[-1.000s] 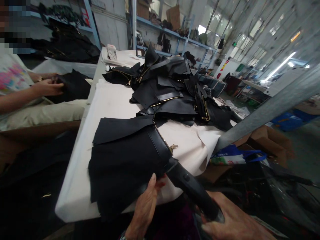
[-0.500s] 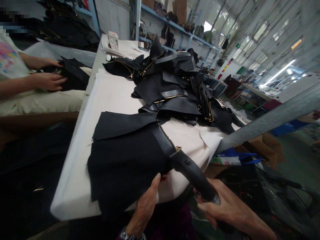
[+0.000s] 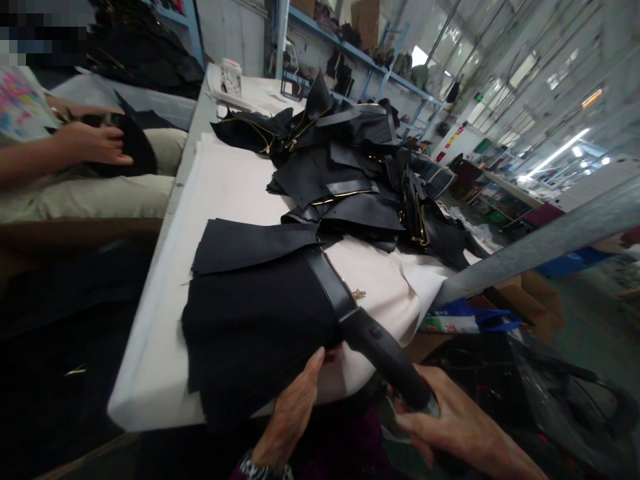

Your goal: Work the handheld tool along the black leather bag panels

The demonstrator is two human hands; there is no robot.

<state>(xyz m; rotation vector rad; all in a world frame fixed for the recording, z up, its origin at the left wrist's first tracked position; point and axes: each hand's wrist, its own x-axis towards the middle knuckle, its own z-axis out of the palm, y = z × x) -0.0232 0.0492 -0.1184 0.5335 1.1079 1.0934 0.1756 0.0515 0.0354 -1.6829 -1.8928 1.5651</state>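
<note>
My left hand point(image 3: 293, 417) lies at the near edge of the table point(image 3: 150, 373), fingers together and laid flat on the lower edge of the black fabric piece point(image 3: 255, 333). The thumb side presses the cloth near its right corner; whether the fingers curl under the edge I cannot tell.

My right hand point(image 3: 463, 433) is lower right, clamped around the base of a black tool point(image 3: 385, 357). The tool is a long dark handle that runs up and left from my grip. Its tip meets the black strap point(image 3: 327, 283) along the right side of the fabric piece. The hand itself is off the table, just beyond its near right corner.

The fabric piece lies flat on the near part of the white table cover and overhangs the near edge. A second black panel point(image 3: 250, 243) lies across its top, touching it. A small gold zipper pull point(image 3: 358, 294) shows just right of the strap, on the white cover.

Further back on the table sits a pile of black pieces point(image 3: 345, 180) with gold zippers, well apart from my hands. A grey metal post point(image 3: 540, 243) slants across the right side. Below it are a blue-and-white bag point(image 3: 463, 320) and a cardboard box point(image 3: 530, 300).

At far left, another person's hand point(image 3: 93, 143) rests on a dark piece on a separate table.
</note>
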